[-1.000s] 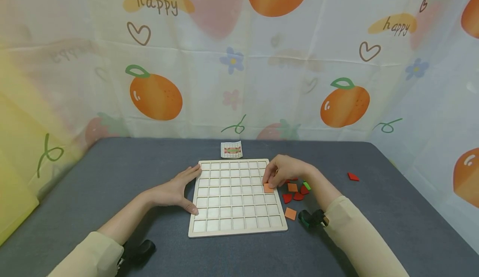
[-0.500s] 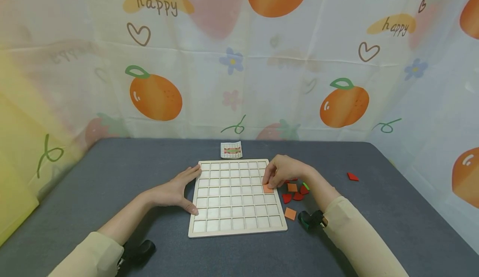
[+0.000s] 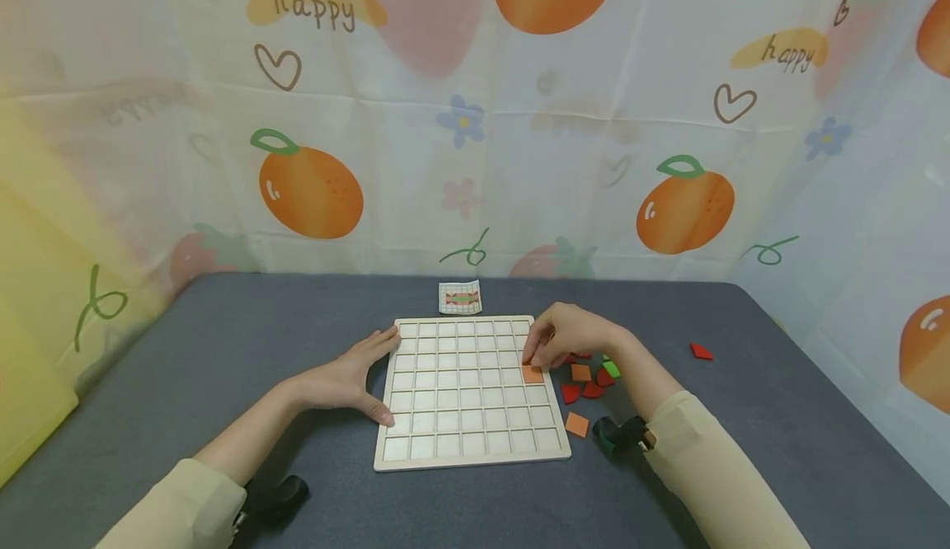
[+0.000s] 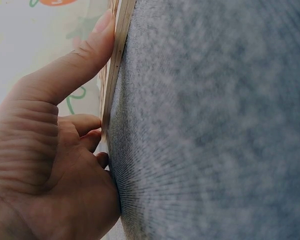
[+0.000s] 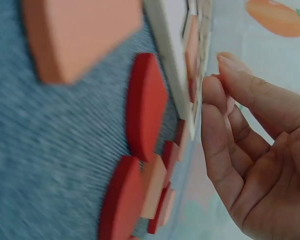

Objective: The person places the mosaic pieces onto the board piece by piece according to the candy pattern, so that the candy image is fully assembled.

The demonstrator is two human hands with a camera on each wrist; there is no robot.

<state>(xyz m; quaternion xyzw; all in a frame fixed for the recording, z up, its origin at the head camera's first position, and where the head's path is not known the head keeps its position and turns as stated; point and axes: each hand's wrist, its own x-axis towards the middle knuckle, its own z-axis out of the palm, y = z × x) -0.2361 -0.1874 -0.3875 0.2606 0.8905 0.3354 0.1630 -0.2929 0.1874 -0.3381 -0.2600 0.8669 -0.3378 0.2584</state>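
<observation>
Since the earlier frame, the right hand (image 3: 566, 335) has shifted slightly upward, baring more of the orange tile (image 3: 532, 375) on the right side of the board (image 3: 472, 462), right of frame centre. Tile judged light and stiff; best gripped by opposite edges. It lies just below the curled, gathered fingertips; whether they pinch a piece cannot be told. Left hand (image 3: 343, 379) spreads along the left edge.

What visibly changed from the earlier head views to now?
The right hand has eased slightly toward the far edge of the board, baring more of the orange tile on it; contact is unclear. The left hand still touches the board's left edge.
</observation>
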